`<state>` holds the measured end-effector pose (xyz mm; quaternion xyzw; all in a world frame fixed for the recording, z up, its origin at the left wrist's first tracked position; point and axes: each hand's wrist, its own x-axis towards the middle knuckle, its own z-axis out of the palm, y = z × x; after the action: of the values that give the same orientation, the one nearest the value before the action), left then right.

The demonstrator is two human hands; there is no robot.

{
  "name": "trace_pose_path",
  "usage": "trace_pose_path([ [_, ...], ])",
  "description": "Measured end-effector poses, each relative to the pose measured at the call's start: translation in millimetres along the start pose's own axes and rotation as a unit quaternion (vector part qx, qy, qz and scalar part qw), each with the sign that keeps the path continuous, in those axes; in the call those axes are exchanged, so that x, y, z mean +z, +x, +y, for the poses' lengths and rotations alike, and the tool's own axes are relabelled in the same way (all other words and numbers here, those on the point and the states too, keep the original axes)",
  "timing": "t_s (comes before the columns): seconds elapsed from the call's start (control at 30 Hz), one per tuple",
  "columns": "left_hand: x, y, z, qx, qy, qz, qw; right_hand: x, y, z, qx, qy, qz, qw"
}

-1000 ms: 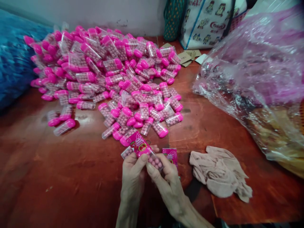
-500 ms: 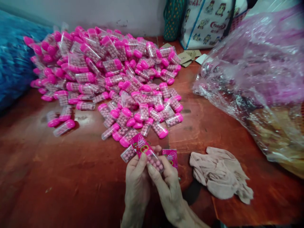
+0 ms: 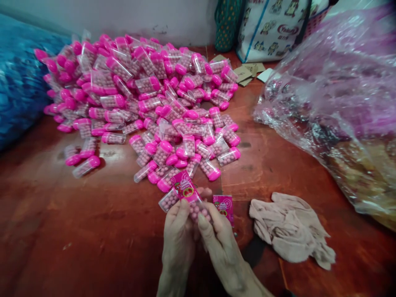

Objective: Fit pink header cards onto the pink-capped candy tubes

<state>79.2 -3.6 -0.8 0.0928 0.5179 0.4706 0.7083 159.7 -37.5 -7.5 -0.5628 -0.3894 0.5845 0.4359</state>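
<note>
Between both hands is a clear container of pink balls with a pink printed label over its upper part. My left hand pinches it from the left, thumb near the label's lower edge. My right hand grips its lower right end, thumb on the balls. Another small container shows just beyond my left fingers; whether they touch it I cannot tell. A stack or single pink label lies right of my right fingers. Ahead is a large heap of pink-capped containers.
A crumpled beige cloth lies on the reddish table to the right. Clear and purplish plastic bags fill the right side. A blue bag is at left. Behind stand a printed white bag and cardboard pieces.
My right thumb has shifted slightly right and the label now shows more fully above my left thumb. The whole view has moved a little, shifting the surroundings slightly rightward.
</note>
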Motion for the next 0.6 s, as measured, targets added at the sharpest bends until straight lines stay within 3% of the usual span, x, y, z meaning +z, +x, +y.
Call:
trace_pose_path([
  [0.1,0.2,-1,5,-0.014,-0.010,0.013,1.000,2,-1,3,0.005,0.004,-0.014,1.000],
  [0.3,3.5,-3,-4,0.025,0.025,0.015,0.999,9,-3,1,0.022,0.039,0.069,0.997],
  [0.5,3.5,-4,-16,0.026,0.053,-0.034,0.998,13,-7,1,-0.017,-0.025,0.156,0.987],
  [0.6,2.3,-5,-16,0.012,0.051,-0.034,0.998,11,-6,2,-0.022,-0.022,0.153,0.988],
])
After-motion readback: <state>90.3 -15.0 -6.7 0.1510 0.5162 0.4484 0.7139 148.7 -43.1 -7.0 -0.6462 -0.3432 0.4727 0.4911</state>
